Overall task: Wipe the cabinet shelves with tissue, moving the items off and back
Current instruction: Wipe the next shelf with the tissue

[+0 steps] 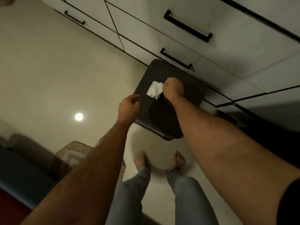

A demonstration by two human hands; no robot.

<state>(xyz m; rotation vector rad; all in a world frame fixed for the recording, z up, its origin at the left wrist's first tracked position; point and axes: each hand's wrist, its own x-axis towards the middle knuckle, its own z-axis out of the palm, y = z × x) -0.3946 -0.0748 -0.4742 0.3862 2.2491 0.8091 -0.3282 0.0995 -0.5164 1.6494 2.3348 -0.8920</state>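
My right hand [173, 89] grips a crumpled white tissue [154, 90], which sticks out to the left of the fist. Both hang over a dark, quilted-pattern stool [155, 114] standing on the floor. My left hand [128, 108] hovers at the stool's left edge with loosely curled fingers that hold nothing. White cabinet drawers [227, 51] with black bar handles [187, 25] run across the top of the view, all closed. No shelves or shelf items show.
Glossy beige floor tiles [48, 70] spread to the left, with a ceiling light reflected in them. My bare feet [159, 159] stand just behind the stool. A speckled stone block [71, 153] and a dark blue furniture edge [19, 179] lie at lower left.
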